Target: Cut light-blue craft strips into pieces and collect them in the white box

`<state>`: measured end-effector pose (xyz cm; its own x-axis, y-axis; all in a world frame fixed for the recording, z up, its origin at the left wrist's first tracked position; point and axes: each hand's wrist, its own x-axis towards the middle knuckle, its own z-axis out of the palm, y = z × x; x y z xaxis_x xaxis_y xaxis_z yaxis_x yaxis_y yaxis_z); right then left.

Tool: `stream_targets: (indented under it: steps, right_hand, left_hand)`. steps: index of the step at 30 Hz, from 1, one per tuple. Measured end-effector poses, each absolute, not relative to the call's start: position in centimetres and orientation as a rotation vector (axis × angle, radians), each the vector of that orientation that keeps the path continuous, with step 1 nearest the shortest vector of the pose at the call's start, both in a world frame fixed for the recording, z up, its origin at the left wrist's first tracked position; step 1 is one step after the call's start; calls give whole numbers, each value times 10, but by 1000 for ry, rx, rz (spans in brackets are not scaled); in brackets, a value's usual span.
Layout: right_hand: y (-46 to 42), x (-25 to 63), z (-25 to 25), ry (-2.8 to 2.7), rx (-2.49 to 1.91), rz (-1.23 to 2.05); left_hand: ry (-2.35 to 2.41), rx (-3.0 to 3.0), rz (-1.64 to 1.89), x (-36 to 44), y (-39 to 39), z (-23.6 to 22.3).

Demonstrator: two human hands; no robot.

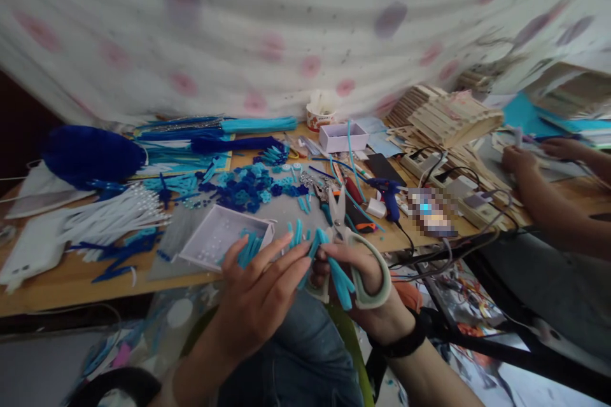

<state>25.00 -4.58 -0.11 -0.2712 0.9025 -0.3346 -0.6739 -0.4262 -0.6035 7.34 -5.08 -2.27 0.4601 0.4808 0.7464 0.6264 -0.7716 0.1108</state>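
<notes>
My right hand (367, 273) is closed, with white-handled scissors (338, 208) hooked on it, blades pointing away from me. Its fingertips also pinch a bent light-blue pipe cleaner (341, 283). From the left, my left hand (260, 299) meets it, fingers long and close together on short light-blue pieces; its thumb is hidden. Just beyond the left fingers lies a shallow white box (205, 248) with small beads and more light-blue pieces inside. Dark and light blue fuzzy flower shapes (245, 187) are heaped behind the box.
White bead-tipped stems (114, 219) lie at left, near a white power bank (33, 254). A blue glue gun (389, 194), pliers (324, 203), a phone (432, 211) and power strips (470, 200) sit at right. Another person's hands (520, 159) work at far right.
</notes>
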Motion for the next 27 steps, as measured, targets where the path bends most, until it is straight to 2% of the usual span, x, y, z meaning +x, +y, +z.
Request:
stream_targets:
  steps: [4, 14, 27]
  right_hand:
    - [-44, 255, -11, -328, -752, 2007]
    - [-37, 255, -14, -376, -826, 2116]
    - [-39, 255, -14, -505, -753, 2173]
  left_hand:
    - [-924, -2607, -1197, 71, -46, -21]
    - [-751, -2873, -804, 58, -35, 11]
    - [-760, -3027, -1012, 54, -42, 0]
